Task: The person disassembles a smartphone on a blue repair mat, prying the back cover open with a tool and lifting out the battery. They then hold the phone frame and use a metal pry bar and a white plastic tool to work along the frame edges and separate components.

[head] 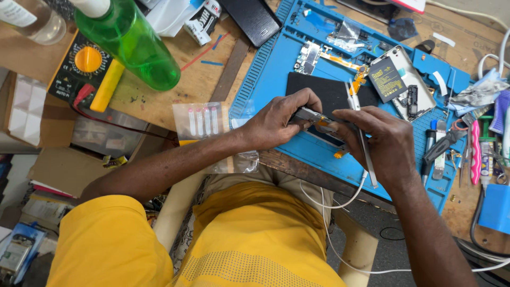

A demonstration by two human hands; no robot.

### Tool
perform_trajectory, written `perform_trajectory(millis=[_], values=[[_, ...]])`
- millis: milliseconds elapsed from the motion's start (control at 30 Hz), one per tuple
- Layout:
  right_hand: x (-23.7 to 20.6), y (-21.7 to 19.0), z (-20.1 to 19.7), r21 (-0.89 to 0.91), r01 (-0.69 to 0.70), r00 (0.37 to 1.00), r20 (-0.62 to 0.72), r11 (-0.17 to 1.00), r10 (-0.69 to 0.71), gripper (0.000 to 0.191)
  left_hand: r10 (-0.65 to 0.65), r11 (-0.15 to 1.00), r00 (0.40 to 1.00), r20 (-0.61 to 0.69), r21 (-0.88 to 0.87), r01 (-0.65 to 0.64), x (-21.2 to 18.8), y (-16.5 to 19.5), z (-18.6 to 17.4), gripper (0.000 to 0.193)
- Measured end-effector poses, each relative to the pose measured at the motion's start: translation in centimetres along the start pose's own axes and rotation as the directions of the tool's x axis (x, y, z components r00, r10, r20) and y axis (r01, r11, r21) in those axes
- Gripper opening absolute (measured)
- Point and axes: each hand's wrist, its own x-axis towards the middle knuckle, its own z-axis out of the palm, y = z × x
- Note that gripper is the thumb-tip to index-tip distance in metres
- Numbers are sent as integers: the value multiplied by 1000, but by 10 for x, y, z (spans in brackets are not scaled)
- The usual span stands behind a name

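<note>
left hand (276, 123): pinching a small metal phone part (309, 115) over the mat
right hand (383, 139): gripping tweezers (362, 139), tips at that part
surface: blue silicone mat (276, 69) sitting on a scuffed wooden counter (196, 79)
clutter: green bottle (130, 40), multimeter (85, 66), opened phone shell (405, 81) lying around

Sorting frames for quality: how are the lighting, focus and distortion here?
Head view: even daylight, soft shadows; hands, left and right, and the small part are sharp; green bottle shows glare; blue mat edges bow from the wide lens.
</note>
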Motion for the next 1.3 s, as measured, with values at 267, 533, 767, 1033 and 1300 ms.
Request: perform_trajectory(millis=[267, 533, 767, 1033, 1300], values=[[17, -16, -2, -37, 25, 994, 106, 999, -21, 16, 47, 999, 999, -10, 8, -47, 1, -1, -3, 28], [11, -10, 11, -361, 189, 979, 137, 913, -148, 16, 61, 998, 998, -7, 29, -61, 0, -2, -5, 30], [-3, -14, 27, -442, 128, 992, 48, 888, -119, 16, 59, 998, 998, -27, 33, -58, -2, 1, -5, 31], [-10, -16, 37, -460, 138, 982, -53, 877, -182, 17, 40, 999, 999, -21, 30, -39, -2, 3, -4, 32], [-10, -12, 39, -460, 161, 974, -71, 873, -217, 19, 52, 999, 999, -2, 15, -52, -1, -2, -4, 31]])
